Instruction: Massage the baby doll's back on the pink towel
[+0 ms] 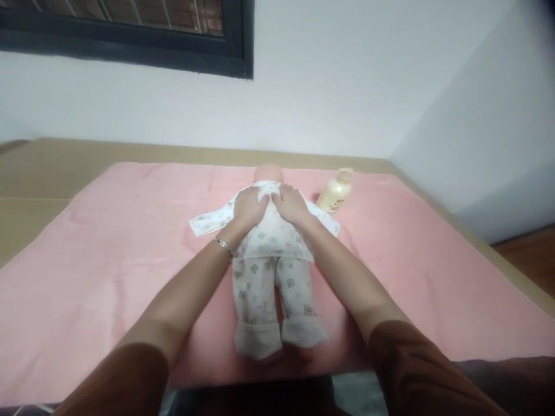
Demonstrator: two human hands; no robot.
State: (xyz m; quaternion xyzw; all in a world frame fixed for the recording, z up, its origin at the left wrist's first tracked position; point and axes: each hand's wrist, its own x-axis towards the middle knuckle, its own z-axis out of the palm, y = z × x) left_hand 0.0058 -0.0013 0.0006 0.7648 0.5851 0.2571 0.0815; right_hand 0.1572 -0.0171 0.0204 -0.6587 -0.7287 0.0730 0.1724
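Observation:
A baby doll (268, 173) lies on a pink cloth with its head toward the wall and its legs toward me. It wears a white patterned top (271, 238) and matching trousers (256, 289) with turned-up cuffs. My left hand (250, 207) rests flat on the left side of the doll's upper body, fingers toward its shoulder. On the other side, my right hand (292, 203) lies flat in the same way. The two thumbs point at each other near the middle. Both sleeves of the top stretch out sideways. The doll's hands and feet are not visible.
A pale yellow pump bottle (335, 193) leans beside the doll's right-hand sleeve. The pink cloth (143, 248) covers most of a tan surface (30, 179). A white wall (329, 86) stands behind, with a dark-framed window (243, 40) at the upper left.

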